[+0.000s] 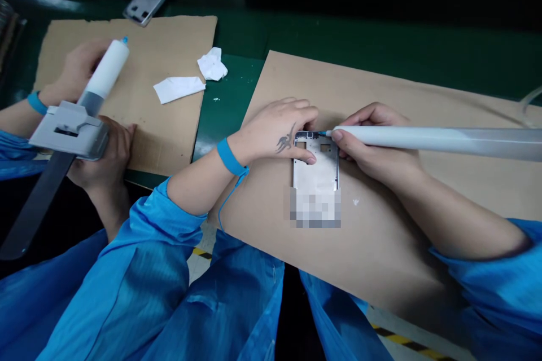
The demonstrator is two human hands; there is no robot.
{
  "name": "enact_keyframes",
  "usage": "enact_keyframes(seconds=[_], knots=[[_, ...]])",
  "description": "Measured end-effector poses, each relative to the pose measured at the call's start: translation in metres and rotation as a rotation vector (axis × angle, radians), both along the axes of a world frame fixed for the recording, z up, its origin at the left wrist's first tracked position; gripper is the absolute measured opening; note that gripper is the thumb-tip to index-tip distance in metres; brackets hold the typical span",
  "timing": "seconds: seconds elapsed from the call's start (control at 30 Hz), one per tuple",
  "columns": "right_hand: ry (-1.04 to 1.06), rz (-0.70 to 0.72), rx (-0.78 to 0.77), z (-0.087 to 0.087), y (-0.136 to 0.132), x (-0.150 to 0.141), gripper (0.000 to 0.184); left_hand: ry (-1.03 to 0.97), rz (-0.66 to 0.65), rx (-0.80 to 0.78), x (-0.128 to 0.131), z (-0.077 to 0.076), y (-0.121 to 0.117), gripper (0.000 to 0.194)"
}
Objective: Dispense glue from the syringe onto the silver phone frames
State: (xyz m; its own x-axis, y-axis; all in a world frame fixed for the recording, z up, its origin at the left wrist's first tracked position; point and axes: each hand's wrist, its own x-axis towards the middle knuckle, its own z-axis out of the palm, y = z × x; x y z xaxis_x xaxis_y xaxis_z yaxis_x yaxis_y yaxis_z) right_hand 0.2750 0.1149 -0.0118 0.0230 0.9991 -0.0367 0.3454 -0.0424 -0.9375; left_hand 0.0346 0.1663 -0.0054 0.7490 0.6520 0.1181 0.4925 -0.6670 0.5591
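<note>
Head view, live at the bench: my left hand [275,132] is spread over a metal phone frame [315,172], fingers curled against its edges, pinning it flat on a cardboard sheet [339,84]. My right hand [372,141] is closed in a pen grip on a long white syringe [436,142], fingertips close to its blue tip [322,133], which sits right at the frame's top edge. Good technique here: short grip, hand braced on the board, tip held low and steady. The frame lies in front of me, bright bare metal with rectangular cut-outs near the top; its lower end is blurred, so I can't make out detail there. Across the green bench [228,96], a co-worker's hand [80,70] grips a dispensing gun [70,130].
</note>
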Motion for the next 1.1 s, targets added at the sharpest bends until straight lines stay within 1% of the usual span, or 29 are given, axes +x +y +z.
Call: enact_keyframes(seconds=[0.13, 0.23, 0.37, 0.43, 0.6, 0.8, 1.1], knots=[[-0.008, 0.017, 0.007, -0.0010, -0.0006, 0.0003, 0.041, -0.002, -0.005, 0.001, 0.0002, 0.0007, -0.0001, 0.064], [-0.024, 0.043, 0.058, -0.0009, -0.0008, -0.0009, 0.042, -0.005, 0.002, 0.004, 0.0005, 0.0013, -0.0007, 0.063], [-0.051, 0.056, 0.118, 0.0009, -0.0012, -0.0031, 0.033, -0.017, 0.004, -0.010, 0.0003, 0.0008, -0.0006, 0.064], [-0.050, 0.054, 0.101, 0.0015, -0.0012, -0.0032, 0.030, -0.025, -0.001, -0.015, 0.0000, -0.0003, 0.0000, 0.066], [-0.021, 0.029, 0.034, -0.0002, -0.0006, -0.0008, 0.030, -0.033, -0.012, -0.004, -0.0006, -0.0033, 0.0016, 0.067], [-0.005, 0.004, 0.021, -0.0014, -0.0003, 0.0007, 0.030, -0.021, -0.007, -0.012, -0.0009, -0.0030, 0.0018, 0.067], [-0.012, 0.013, 0.031, -0.0019, 0.0002, 0.0012, 0.029, -0.039, -0.018, 0.004, -0.0012, -0.0044, 0.0018, 0.072]])
